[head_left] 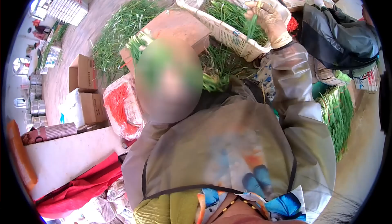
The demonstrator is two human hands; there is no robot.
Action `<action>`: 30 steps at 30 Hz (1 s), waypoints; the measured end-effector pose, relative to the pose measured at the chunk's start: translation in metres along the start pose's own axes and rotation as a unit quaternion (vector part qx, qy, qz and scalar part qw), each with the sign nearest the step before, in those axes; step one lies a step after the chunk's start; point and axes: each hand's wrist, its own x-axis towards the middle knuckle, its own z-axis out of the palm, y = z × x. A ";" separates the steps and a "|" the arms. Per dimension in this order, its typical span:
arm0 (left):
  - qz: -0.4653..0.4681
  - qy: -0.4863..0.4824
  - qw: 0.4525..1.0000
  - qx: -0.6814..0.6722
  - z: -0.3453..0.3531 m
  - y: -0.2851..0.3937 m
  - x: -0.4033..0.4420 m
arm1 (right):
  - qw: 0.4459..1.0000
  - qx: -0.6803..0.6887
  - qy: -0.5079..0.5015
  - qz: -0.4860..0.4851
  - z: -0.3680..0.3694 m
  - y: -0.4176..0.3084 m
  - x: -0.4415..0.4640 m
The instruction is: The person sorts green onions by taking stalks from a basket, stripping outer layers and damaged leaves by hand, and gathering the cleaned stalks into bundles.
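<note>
My right hand (269, 24), in a pale thin glove, is raised over the near side of a white plastic crate (228, 24). Its fingers are closed on a few green chive stalks (252, 28) that hang down below them. More chives (228, 13) lie inside the crate. My left hand does not show; a blurred oval patch covers the place where the left sleeve leads. By the top of that patch, a bunch of chives with white stem ends (140, 42) lies over a brown cardboard surface (177, 26).
Loose greens (122, 32) cover the floor ahead. Red ties (120, 105) fill a bag on the left, near an opened cardboard box (83, 75). A co-worker in a dark apron (332, 40) sits at the right, above stacked chives (338, 118). White crates (67, 5) stand far left.
</note>
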 end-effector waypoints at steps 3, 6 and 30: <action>0.021 -0.086 0.995 0.047 0.022 0.004 -0.004 | 0.974 -0.170 -0.018 0.149 0.038 0.000 -0.016; -0.071 -0.165 0.982 0.059 0.026 -0.009 -0.004 | 0.963 -0.156 -0.192 0.105 0.079 0.031 -0.036; -0.169 -0.173 0.970 -0.033 0.020 -0.016 -0.013 | 0.985 -0.030 -0.113 0.126 0.064 0.060 -0.019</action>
